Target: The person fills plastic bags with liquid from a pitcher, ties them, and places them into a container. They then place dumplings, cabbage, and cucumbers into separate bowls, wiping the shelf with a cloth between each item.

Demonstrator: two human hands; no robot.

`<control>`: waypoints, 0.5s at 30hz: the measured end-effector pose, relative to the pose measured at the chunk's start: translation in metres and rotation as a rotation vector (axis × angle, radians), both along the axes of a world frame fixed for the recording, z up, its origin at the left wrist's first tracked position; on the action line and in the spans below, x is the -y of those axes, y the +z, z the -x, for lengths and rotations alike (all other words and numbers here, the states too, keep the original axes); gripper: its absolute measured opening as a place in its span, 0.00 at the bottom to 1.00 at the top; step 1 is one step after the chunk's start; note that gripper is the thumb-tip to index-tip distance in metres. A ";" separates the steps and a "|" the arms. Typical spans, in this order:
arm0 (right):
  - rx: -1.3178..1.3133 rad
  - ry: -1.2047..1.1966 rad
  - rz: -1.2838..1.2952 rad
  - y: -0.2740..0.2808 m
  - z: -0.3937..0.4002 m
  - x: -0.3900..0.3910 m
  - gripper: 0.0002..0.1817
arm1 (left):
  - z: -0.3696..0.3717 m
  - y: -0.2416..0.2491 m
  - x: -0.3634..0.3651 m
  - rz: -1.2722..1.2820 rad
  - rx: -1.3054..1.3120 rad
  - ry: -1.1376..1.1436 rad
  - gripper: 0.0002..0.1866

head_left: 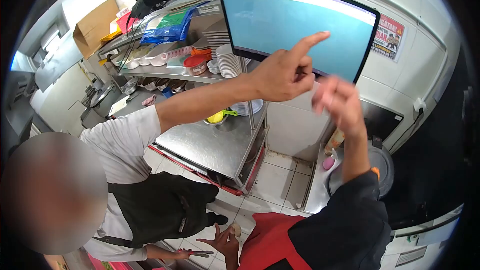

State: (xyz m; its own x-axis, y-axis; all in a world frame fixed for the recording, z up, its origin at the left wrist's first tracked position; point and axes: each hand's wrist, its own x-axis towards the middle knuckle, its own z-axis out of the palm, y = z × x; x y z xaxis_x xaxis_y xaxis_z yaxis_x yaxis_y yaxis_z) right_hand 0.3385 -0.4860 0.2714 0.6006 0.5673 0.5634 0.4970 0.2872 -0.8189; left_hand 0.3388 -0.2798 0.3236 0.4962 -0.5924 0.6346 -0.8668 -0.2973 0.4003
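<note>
My right hand (340, 105) is raised in front of the lower edge of a wall-mounted monitor (300, 20), its fingers bent and smeared by motion. Low in the view, beside my red apron (267, 240), my left hand (222, 242) has its fingers spread. A small beige roundish thing (236, 229) shows right at its fingers. Close to my right hand, a co-worker's hand (290, 72) points an index finger at the blue screen. That person's other hand (182, 254) holds tongs (200, 253) with reddish handles.
The co-worker in a dark apron (160, 205) stands at the left. Beyond is a steel table (205, 145) under a shelf (195, 76) with stacked plates (228, 62) and tubs. A large round lidded pot (382, 170) and a bottle (334, 141) stand at right.
</note>
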 end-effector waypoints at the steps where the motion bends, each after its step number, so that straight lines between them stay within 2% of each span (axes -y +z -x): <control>1: 0.024 0.084 0.224 -0.015 0.007 0.005 0.12 | -0.001 0.000 0.004 -0.024 0.026 -0.001 0.43; 3: 0.034 0.574 0.554 -0.056 0.010 -0.005 0.05 | 0.004 -0.010 0.000 -0.054 0.049 0.021 0.42; 4: 0.004 0.787 0.723 -0.084 0.012 -0.015 0.07 | 0.016 -0.019 0.000 -0.039 0.028 0.040 0.42; 5: -0.239 0.892 0.909 -0.120 0.021 -0.025 0.10 | 0.023 -0.029 0.001 -0.023 0.003 0.069 0.41; 7: -0.180 0.694 1.315 -0.215 0.052 -0.054 0.17 | 0.057 -0.052 0.000 0.030 -0.040 0.158 0.39; 8: 0.044 0.692 1.613 -0.246 0.076 -0.069 0.17 | 0.066 -0.059 -0.001 0.047 -0.064 0.187 0.38; 9: 0.003 0.584 1.686 -0.269 0.101 -0.056 0.18 | 0.059 -0.057 -0.007 0.060 -0.077 0.183 0.38; 10: 0.112 0.824 1.744 -0.347 0.114 -0.052 0.19 | 0.042 -0.047 -0.012 0.059 -0.077 0.154 0.37; 11: 0.099 0.815 1.739 -0.364 0.122 -0.047 0.19 | 0.019 -0.027 -0.014 0.047 -0.078 0.084 0.36; 13: 0.298 0.818 1.501 -0.401 0.130 -0.038 0.20 | -0.008 -0.001 -0.005 0.060 -0.100 0.000 0.35; 14: 0.229 0.735 1.222 -0.429 0.121 -0.027 0.21 | 0.003 -0.015 -0.004 0.099 -0.132 0.024 0.34; 15: 0.178 0.506 1.237 -0.455 0.120 -0.006 0.20 | 0.048 -0.070 -0.010 0.127 -0.112 0.171 0.30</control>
State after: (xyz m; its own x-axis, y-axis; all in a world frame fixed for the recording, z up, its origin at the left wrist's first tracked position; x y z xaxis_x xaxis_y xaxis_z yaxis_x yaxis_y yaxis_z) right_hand 0.2181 -0.4800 -0.1838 0.1489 0.8918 -0.4273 0.6829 -0.4052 -0.6078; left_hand 0.2905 -0.2697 0.2539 0.6538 -0.4128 0.6342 -0.7565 -0.3774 0.5342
